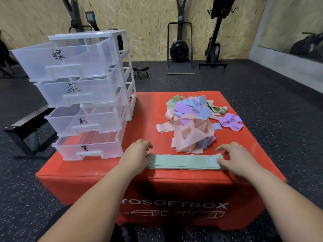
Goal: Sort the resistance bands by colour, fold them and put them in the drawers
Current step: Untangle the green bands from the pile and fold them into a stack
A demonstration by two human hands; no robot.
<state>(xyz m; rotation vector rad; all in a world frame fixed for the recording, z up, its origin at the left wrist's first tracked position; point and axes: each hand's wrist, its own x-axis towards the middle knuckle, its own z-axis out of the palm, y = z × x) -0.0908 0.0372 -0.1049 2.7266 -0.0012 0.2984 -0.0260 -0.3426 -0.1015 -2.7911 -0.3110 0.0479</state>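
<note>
Left hand and right hand, fingers curled, grip both ends of the green band; drawers stand open.

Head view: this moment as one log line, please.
green band: flat on red soft box | left hand: left end | right hand: right end

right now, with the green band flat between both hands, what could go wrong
The flat pale green fabric band, its ends held by the left hand and right hand, lies near the front edge of the red padded box and could slide off mid-fold. The clear plastic drawer tower has every drawer pulled out; it might tip.
</note>
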